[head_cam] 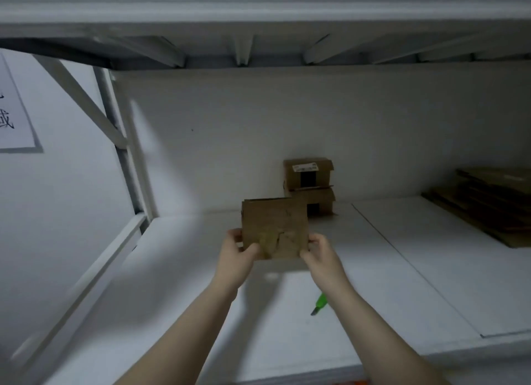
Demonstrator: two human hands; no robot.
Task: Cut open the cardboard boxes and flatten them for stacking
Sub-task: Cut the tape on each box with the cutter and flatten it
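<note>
Above the shelf [388,258], cardboard box [274,226] between left hand [237,252] and right hand [320,252]

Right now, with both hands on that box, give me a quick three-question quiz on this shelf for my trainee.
1. True or false: the green cutter is gripped in the right hand.
2. Where is the flattened cardboard pile? A) far left of the shelf; B) right side of the shelf; C) under the held box.
3. Fill in: ___ stacked boxes stand against the back wall.

Key
1. False: the green cutter lies on the shelf; the left hand and the right hand both grip the held box.
2. B.
3. Two.
</note>
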